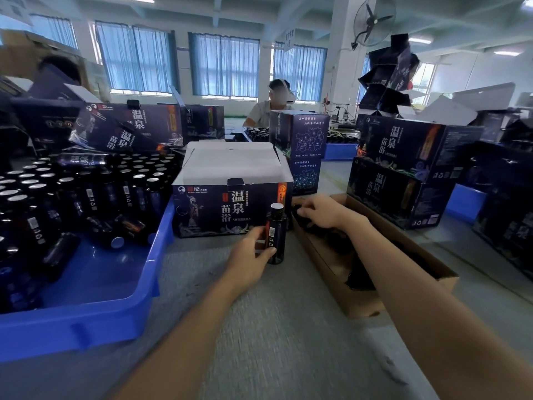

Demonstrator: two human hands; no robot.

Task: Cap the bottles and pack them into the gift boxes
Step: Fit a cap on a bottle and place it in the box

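Bottle (276,235) stands upright, long axis vertical and neck up, gripped low between the left hand's (252,254) thumb and curled fingers, likely steadied for capping, while the right hand (320,212) curls over dark pieces (359,274) in the cardboard tray (363,304), its hold unclear.
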